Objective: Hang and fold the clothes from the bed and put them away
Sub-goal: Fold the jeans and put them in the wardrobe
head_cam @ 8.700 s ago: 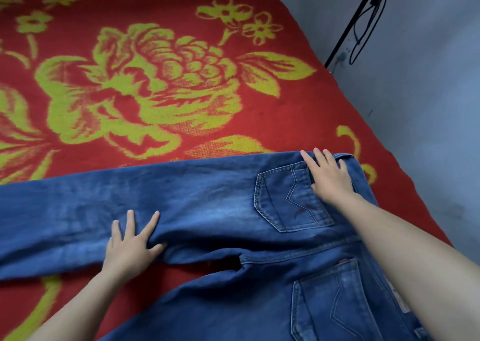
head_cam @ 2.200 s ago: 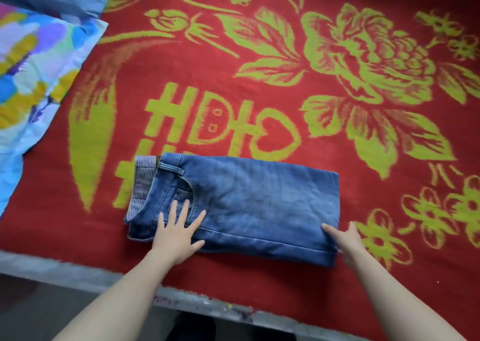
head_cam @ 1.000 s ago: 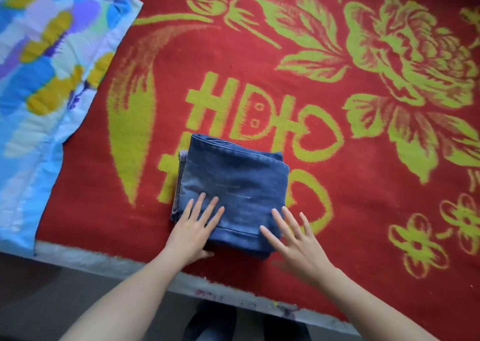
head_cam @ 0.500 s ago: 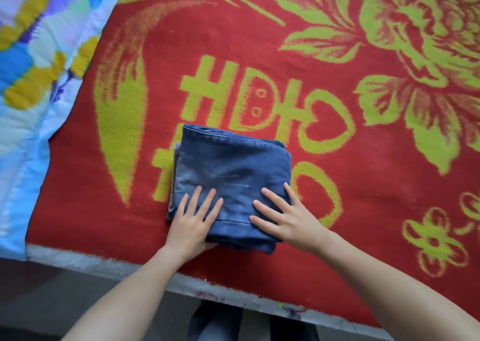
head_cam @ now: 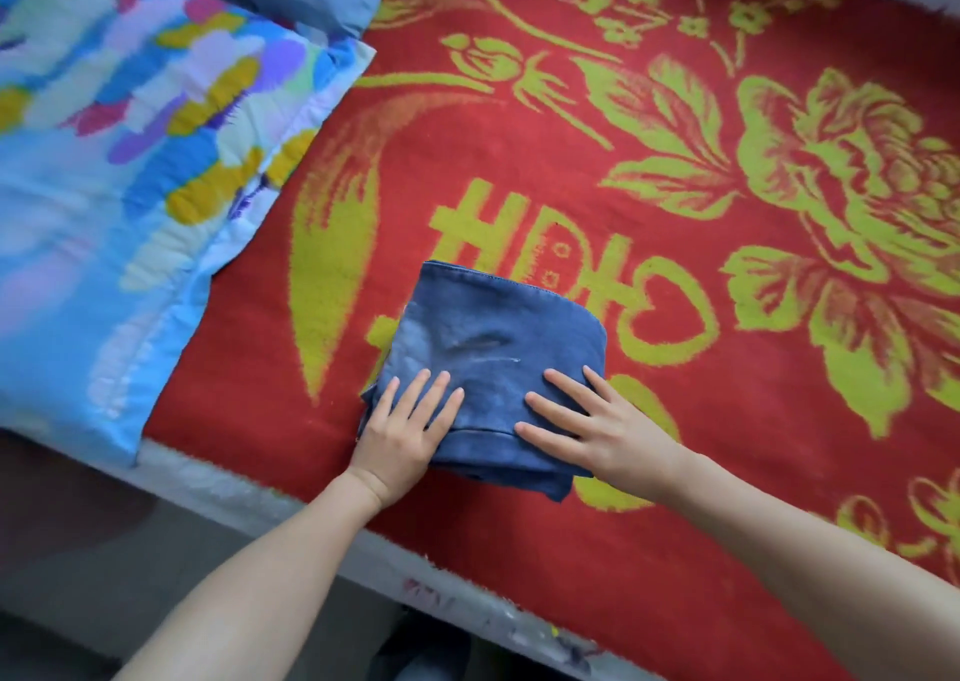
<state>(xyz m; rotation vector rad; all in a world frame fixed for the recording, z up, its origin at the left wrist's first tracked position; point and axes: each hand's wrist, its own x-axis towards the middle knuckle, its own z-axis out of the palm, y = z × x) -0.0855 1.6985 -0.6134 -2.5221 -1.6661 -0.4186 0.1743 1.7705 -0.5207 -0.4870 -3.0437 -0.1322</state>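
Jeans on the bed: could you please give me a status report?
Left hand and right hand open, flat on folded jeans. Jeans on red blanket near bed edge. Patterned quilt apart, left.

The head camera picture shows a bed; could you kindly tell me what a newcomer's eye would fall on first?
The bright red blanket with big yellow-green flowers fills most of the view. Near its front edge lies a small folded pair of jeans, with the left hand and the right hand pressed flat on its near side. A blue quilt with coloured patches lies at the left.
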